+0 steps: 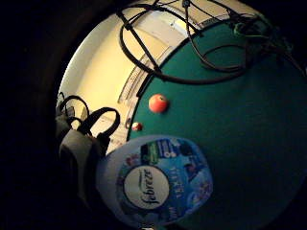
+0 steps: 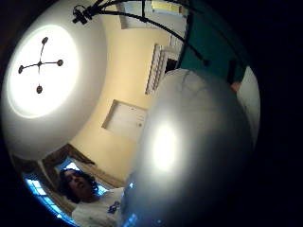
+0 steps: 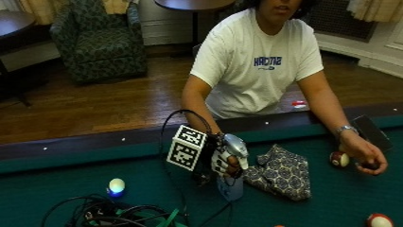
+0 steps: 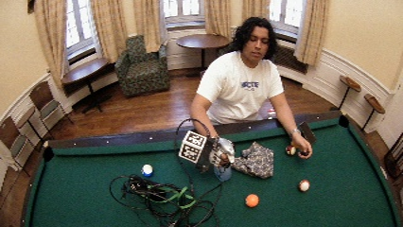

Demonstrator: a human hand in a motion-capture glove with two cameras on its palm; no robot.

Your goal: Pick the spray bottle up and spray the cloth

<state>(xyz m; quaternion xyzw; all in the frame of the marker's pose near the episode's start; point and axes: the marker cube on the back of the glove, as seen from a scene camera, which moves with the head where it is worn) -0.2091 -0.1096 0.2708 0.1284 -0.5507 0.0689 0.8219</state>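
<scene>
Outside view: cloth [image 3: 281, 172] beside spray bottle [image 3: 232, 187].

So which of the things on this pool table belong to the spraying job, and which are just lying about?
Part of the job:
- spray bottle, held upright in the grip of the gloved right hand
- patterned cloth, lying beside the bottle

Just lying about:
- orange ball
- white and blue ball
- striped ball
- bundle of cables

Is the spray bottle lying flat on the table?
No, the gloved right hand holds the spray bottle upright beside the cloth.
</scene>
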